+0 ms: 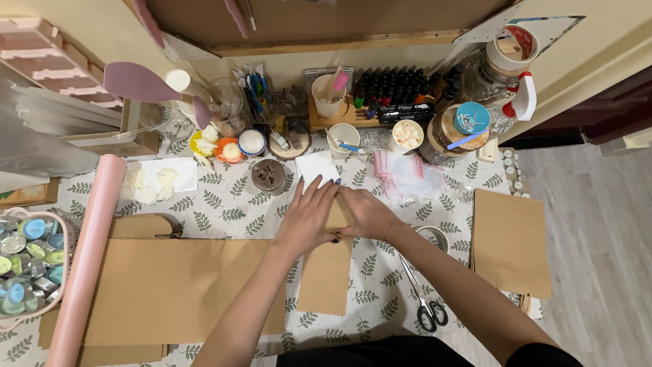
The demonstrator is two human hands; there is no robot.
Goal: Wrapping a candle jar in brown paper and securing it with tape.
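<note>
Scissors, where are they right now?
In the head view, the scissors lie on the leaf-print tablecloth, right of the brown paper bag under both hands and beneath the person's right forearm.

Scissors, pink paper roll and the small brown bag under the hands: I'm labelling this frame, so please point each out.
scissors (426, 307), head view, on the pivot above the handles
pink paper roll (85, 258), head view, mid-length
small brown bag (326, 278), head view, bare lower half

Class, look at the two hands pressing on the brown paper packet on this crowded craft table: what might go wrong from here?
1. The left hand and right hand press one end of the brown paper packet; its free end may slide and crease crookedly.
2. The scissors lie beside the right forearm and might get knocked.
</note>
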